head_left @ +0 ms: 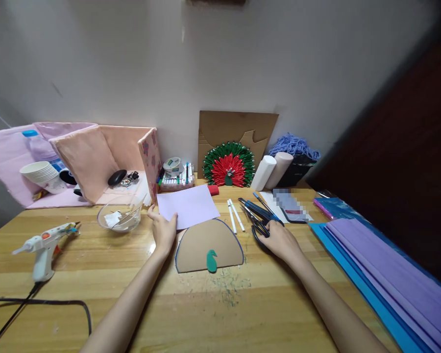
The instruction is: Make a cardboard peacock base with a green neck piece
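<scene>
My left hand [164,231] pinches the near left corner of a pale lilac sheet of paper [187,205] that lies on the wooden table [132,294]. My right hand [280,239] rests on the black handles of a pair of scissors [257,216], fingers curled over them, blades pointing away to the left. Between the hands lies a half-round cardboard piece [200,249] with a blue edge and a small green bird shape [211,261] at its near rim.
A glue gun [44,245] with its black cord lies at the left, a glass bowl [119,215] beside it. Two white pens [235,215], a marker set [176,181], a red-and-green peacock craft [229,164], white rolls, purple yarn and stacked blue and purple paper sheets [382,274] fill the back and right.
</scene>
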A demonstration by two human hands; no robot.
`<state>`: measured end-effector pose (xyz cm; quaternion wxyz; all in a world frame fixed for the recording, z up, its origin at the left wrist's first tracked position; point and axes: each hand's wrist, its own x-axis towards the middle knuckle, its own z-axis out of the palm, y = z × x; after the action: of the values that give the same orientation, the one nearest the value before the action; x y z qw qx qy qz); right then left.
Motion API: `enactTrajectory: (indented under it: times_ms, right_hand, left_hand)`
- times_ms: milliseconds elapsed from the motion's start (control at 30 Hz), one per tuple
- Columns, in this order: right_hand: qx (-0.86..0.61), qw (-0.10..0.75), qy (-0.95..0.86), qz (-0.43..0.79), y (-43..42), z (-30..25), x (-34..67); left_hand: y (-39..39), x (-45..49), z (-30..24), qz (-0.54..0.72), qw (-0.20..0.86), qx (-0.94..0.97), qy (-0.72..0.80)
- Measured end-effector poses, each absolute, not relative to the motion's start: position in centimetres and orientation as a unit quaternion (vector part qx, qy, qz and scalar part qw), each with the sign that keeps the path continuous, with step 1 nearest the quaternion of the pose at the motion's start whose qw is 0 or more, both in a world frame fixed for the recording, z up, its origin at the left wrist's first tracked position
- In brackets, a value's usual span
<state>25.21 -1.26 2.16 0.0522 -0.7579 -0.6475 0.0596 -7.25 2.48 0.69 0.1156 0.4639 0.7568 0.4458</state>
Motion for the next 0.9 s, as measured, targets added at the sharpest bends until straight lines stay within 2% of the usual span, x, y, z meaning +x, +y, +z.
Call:
enactTrajectory:
  times_ms: [200, 367, 467, 533, 600, 700, 733, 767, 833, 900]
  right_hand:
    - [-0.752, 0.121, -0.646, 0.052, -0.9, 2.1, 25.8]
    - [-0.758, 0.243, -0.602, 0.068, -0.7, 2.9, 26.8]
    - [-0.761, 0.255, -0.593, 0.067, -0.6, 3.4, 28.2]
    - [-0.766, 0.242, -0.591, 0.074, -0.4, 3.5, 29.1]
    - [-0.757, 0.257, -0.589, 0.115, -0.3, 3.4, 29.6]
    - [-0.710, 0.323, -0.573, 0.249, -0.2, 3.3, 29.0]
    - [-0.686, 0.340, -0.566, 0.304, -0.3, 3.3, 28.5]
    - [-0.659, 0.348, -0.561, 0.361, -0.4, 3.4, 27.8]
    - [-0.605, 0.343, -0.558, 0.453, -1.0, 3.4, 26.0]
    - [-0.562, 0.326, -0.567, 0.506, -1.8, 3.4, 24.1]
  left_hand:
    - [3.4, -7.5, 0.1, 0.528, 0.243, 0.476, 0.660]
    - [4.2, -7.6, -1.0, 0.600, 0.294, 0.462, 0.583]
    - [4.3, -7.9, -1.5, 0.597, 0.297, 0.448, 0.596]
    - [4.1, -8.0, -1.4, 0.578, 0.274, 0.453, 0.622]
    - [3.6, -7.7, -0.8, 0.551, 0.195, 0.477, 0.656]
    - [2.4, -6.1, 0.6, 0.509, 0.013, 0.532, 0.676]
    - [1.8, -5.3, 1.2, 0.498, 0.001, 0.566, 0.657]
    - [1.1, -4.3, 1.8, 0.486, 0.028, 0.607, 0.628]
    - [-0.3, -2.4, 2.8, 0.432, 0.189, 0.695, 0.543]
    - [-1.6, -0.7, 3.7, 0.405, 0.336, 0.692, 0.495]
